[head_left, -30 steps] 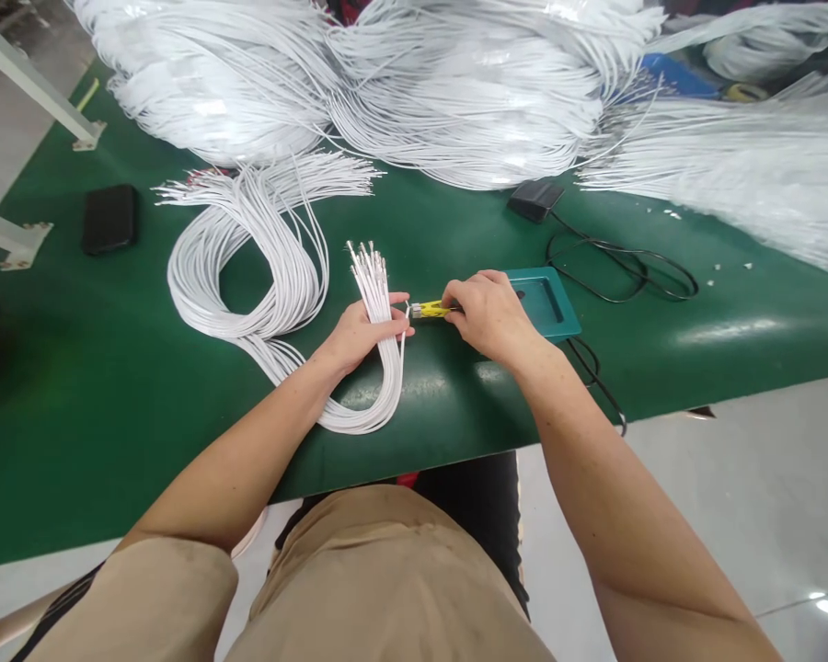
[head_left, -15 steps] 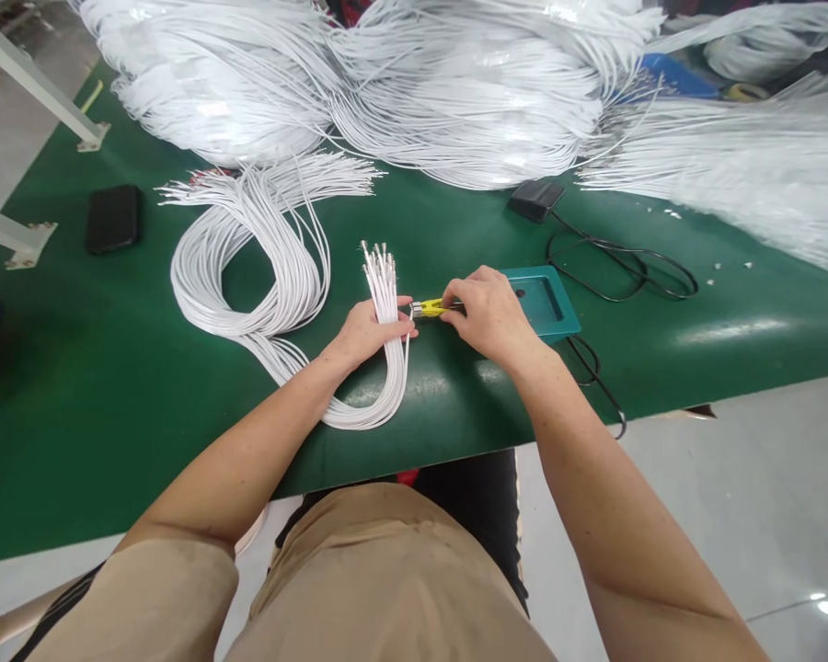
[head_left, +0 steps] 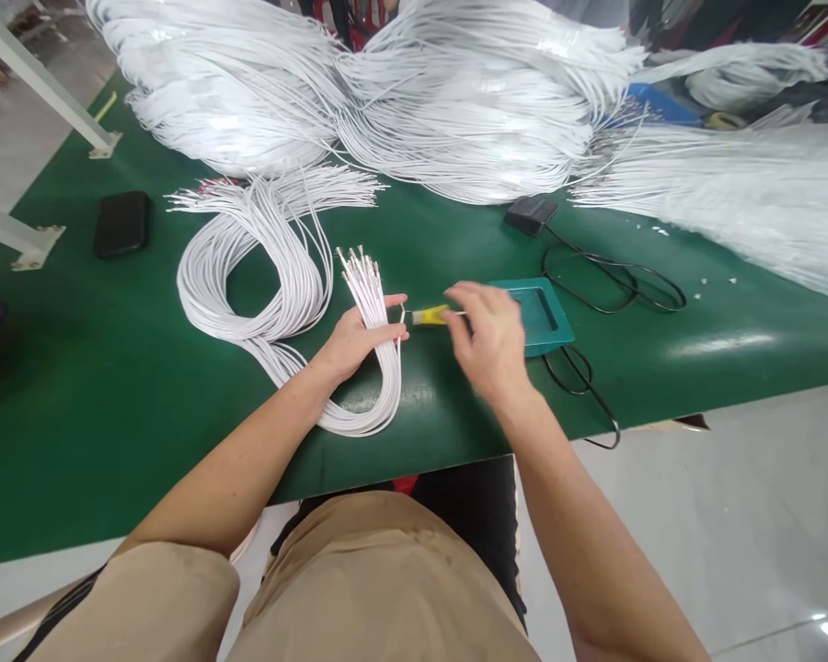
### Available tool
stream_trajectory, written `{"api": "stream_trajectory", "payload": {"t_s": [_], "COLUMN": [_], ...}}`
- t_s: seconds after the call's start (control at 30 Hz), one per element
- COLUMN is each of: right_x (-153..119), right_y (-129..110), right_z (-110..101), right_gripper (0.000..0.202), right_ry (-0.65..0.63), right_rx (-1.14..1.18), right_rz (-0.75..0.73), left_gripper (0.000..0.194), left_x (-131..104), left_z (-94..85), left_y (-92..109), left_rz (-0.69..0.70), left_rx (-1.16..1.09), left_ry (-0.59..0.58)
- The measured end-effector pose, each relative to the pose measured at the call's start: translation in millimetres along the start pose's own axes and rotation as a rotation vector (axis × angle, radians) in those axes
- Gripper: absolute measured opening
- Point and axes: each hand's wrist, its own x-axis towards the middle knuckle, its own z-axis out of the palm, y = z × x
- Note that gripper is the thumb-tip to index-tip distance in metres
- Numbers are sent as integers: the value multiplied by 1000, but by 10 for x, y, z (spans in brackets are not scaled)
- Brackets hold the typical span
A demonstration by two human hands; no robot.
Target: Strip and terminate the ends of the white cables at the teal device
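Observation:
My left hand point(head_left: 350, 345) is closed round the upright end of a bundle of white wires point(head_left: 390, 372), with small metal terminals at their tips. One wire end stands apart from the bundle, near my left fingertips. Right of it, my right hand point(head_left: 488, 336) holds a small yellow-handled tool point(head_left: 430, 315), its tip pointing at that wire. Motion blurs the tool and my right fingers, so the tool's exact kind is unclear. Partly behind my right hand lies a teal tray point(head_left: 558, 338).
Left of my hands, a looped coil of white wires point(head_left: 203, 276) lies on the green table point(head_left: 144, 405). Large heaps of white wire point(head_left: 469, 119) line the back. A black box point(head_left: 120, 223) is at left, and a black device point(head_left: 530, 215) with a cable point(head_left: 627, 274) at right.
My right hand has shifted slightly, its fingers looser, and the yellow-handled tool now looks blurred. The bundle's tips lean further left in my left hand. The whole view has shifted a little.

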Motion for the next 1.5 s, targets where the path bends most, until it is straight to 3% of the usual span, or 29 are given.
{"api": "stream_trajectory", "payload": {"t_s": [0.07,0.13,0.23,0.3,0.47,0.63,0.8,0.9,1.03,1.23,1.4,1.5], "right_x": [-72,-145,-235,-276,-227,-49,-88,-61,110,264,265,213], "right_y": [-223,-411,-558,-579,-535,-514,-504,-472,-451,-420,-354,-351], "right_z": [-16,-14,1,-1,-47,-15,22,-24,-70,45,83,87], "right_gripper": [25,26,30,31,27,22,25,24,21,18,26,32], "right_ry": [-82,-165,-261,-329,-572,-450,-493,-467,-242,-277,-27,-23], "right_rx": [164,151,11,-44,-56,279,501,522,521,684,802,826], "right_rz": [-213,-348,-398,-326,182,360,447,481,485,503,614,638], "left_gripper": [53,55,56,49,40,40,35,31,31,31,32,31], "left_x": [-5,-13,-40,-66,-106,-104,-90,-99,-120,-133,-141,-140], "left_z": [10,21,30,30,28,39,40,66,92,66,74,72], "left_y": [-5,0,33,61,86,86,94,90,66,64,85,83], "left_rz": [70,97,44,20,-37,-60,-37,12,85,135,112,109], "left_rx": [-53,-98,-141,-153,-129,-191,-269,-249,-136,161,186,196], "left_ry": [-28,-48,-73,-68,-41,-58,-16,0,32,106,98,94]}}
